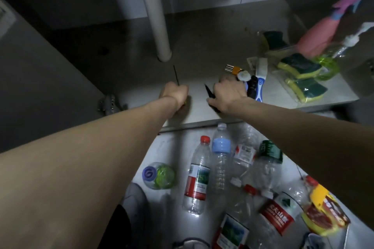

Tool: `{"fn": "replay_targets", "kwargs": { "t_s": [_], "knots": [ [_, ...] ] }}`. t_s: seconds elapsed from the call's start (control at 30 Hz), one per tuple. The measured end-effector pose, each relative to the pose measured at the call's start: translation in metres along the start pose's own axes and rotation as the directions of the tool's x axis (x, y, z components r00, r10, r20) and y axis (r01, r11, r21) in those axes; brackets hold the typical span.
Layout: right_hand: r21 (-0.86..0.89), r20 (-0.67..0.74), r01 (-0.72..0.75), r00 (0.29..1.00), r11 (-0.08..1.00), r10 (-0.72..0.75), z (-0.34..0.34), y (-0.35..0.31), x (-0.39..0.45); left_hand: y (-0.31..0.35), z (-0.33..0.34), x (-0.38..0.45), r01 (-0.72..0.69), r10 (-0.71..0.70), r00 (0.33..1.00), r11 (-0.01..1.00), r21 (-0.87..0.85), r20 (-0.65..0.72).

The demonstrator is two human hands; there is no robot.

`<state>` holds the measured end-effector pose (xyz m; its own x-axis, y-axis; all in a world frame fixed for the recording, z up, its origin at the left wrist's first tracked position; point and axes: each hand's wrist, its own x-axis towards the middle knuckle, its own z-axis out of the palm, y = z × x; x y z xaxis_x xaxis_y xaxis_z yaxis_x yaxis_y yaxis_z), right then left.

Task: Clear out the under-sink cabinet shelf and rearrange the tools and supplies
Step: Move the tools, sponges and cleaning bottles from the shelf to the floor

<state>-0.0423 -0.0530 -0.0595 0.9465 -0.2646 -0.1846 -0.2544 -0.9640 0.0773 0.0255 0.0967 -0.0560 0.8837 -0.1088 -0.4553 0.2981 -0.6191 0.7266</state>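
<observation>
Both my arms reach into the under-sink cabinet shelf (pixel 125 46). My left hand (pixel 174 93) is closed around a thin tool whose dark shaft (pixel 176 75) sticks up from the fist. My right hand (pixel 229 95) grips a black pointed tool (pixel 209 92), with its tip toward the back left. Just right of that hand lie a blue-and-white brush (pixel 260 85), a black tool (pixel 252 87) and an orange-and-metal item (pixel 232 68). Green-and-yellow sponges (pixel 299 66) lie at the shelf's right end.
A white drain pipe (pixel 156 24) stands on the shelf behind my hands. A pink glove (pixel 317 36) and a green-liquid pump bottle (pixel 332 60) are at the far right. Several empty plastic bottles (pixel 197 176) lie on the floor in front of the cabinet. A door hinge (pixel 109 104) sits at left.
</observation>
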Motion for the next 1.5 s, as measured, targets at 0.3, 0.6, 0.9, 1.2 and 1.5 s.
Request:
{"fn": "replay_targets", "kwargs": {
  "t_s": [0.3, 0.6, 0.9, 1.2, 1.5],
  "knots": [
    [0.547, -0.005, -0.232, 0.960, 0.804, 0.280, -0.019, -0.003, -0.036, -0.005, -0.002, -0.054, 0.021, -0.017, 0.992, 0.999, 0.032, -0.124],
    [0.895, 0.220, -0.334, 0.907, 0.296, 0.360, 0.008, 0.084, -0.194, -0.055, 0.061, -0.175, -0.080, 0.076, 0.980, 0.997, 0.010, 0.184],
    [0.770, 0.446, -0.603, 0.743, 0.210, 0.499, 0.066, 0.151, -0.297, -0.166, 0.097, -0.238, -0.052, -0.131, 0.924, 0.888, 0.457, 0.360],
    [0.710, 0.459, -0.636, 0.743, 0.302, 0.487, 0.107, 0.151, -0.275, -0.182, 0.083, -0.224, -0.107, -0.141, 0.935, 0.762, 0.639, 0.324],
    [0.507, 0.426, -0.689, 0.722, 0.517, 0.545, 0.110, 0.137, -0.215, -0.140, 0.089, -0.198, -0.224, -0.009, 0.944, 0.715, 0.663, 0.329]
  ]
}}
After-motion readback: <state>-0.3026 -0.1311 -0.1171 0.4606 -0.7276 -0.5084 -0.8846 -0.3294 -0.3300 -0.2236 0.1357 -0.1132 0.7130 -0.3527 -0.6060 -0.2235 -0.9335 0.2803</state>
